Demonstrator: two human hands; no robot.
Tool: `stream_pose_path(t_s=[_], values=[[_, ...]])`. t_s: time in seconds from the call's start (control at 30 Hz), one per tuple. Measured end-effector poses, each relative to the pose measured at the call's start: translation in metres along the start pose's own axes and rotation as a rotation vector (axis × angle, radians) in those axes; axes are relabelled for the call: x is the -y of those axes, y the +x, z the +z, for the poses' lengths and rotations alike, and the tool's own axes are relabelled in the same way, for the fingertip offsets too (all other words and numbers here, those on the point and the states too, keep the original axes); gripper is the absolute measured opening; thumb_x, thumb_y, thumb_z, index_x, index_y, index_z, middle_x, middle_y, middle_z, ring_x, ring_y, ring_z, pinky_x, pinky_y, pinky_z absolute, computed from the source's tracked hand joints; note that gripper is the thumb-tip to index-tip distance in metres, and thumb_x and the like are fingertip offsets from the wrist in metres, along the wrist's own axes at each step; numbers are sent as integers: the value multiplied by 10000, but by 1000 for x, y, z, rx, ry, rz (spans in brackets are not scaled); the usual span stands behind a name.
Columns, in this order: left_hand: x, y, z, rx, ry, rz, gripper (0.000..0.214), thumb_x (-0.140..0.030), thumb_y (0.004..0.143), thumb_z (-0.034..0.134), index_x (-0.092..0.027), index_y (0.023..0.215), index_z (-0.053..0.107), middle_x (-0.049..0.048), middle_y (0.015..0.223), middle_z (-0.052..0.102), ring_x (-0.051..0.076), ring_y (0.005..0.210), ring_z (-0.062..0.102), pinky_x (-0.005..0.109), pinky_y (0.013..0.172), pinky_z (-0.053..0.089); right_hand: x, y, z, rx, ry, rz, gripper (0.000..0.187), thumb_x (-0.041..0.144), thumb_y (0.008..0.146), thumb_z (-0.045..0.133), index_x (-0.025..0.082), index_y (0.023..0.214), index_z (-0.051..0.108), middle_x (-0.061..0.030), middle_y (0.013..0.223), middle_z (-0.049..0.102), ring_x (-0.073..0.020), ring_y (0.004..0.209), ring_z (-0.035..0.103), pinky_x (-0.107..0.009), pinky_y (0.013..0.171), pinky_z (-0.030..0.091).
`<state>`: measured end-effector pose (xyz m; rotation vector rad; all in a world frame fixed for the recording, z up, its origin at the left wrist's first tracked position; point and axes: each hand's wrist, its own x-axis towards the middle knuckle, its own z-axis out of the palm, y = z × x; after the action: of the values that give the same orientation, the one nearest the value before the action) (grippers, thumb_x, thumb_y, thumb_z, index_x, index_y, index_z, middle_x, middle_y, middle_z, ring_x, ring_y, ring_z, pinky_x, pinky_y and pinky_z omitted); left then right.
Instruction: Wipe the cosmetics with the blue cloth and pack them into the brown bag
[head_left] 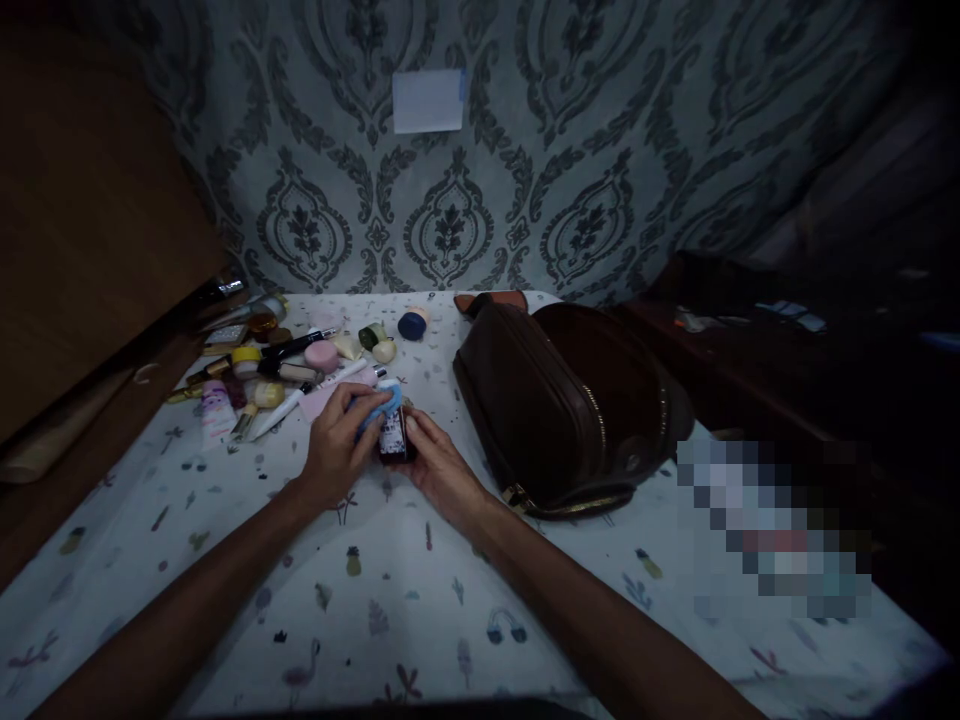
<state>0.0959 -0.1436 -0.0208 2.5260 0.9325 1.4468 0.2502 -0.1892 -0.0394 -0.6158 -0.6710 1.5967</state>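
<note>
Over the white patterned table cover, my two hands meet at a small dark bottle with a light printed label. My right hand is closed around its right side and base. My left hand presses a light blue cloth against the upper part of the bottle, fingers bent over the cloth. The bottle's top is mostly hidden by cloth and fingers. Just behind my left hand lies a pink tube, among a spread of cosmetics.
Cosmetics fill the back left, including a pink round jar, a purple-white tube and a dark blue-lidded jar. A dark brown leather bag stands right of my hands. A wooden panel borders the left; a patterned wall stands behind.
</note>
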Motion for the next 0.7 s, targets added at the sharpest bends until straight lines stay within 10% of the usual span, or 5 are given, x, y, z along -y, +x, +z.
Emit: stream_pose_path(t_s=[0.3, 0.7], values=[[-20, -6, 2, 188, 26, 318, 268, -118, 884, 533, -200, 1099, 670, 106, 1037, 625, 226, 934, 578, 344, 734, 501, 4, 8, -6, -113, 134, 25, 310, 452, 779, 788, 194, 936, 720, 12, 858, 721, -102, 744, 626, -177, 643, 524], [-2, -1, 1, 48, -118, -2, 304, -143, 927, 528, -201, 1181, 684, 85, 1087, 547, 208, 1028, 580, 358, 863, 510, 9, 2, -3, -47, 67, 70, 344, 426, 740, 827, 209, 971, 692, 16, 846, 714, -136, 722, 645, -227, 566, 567]])
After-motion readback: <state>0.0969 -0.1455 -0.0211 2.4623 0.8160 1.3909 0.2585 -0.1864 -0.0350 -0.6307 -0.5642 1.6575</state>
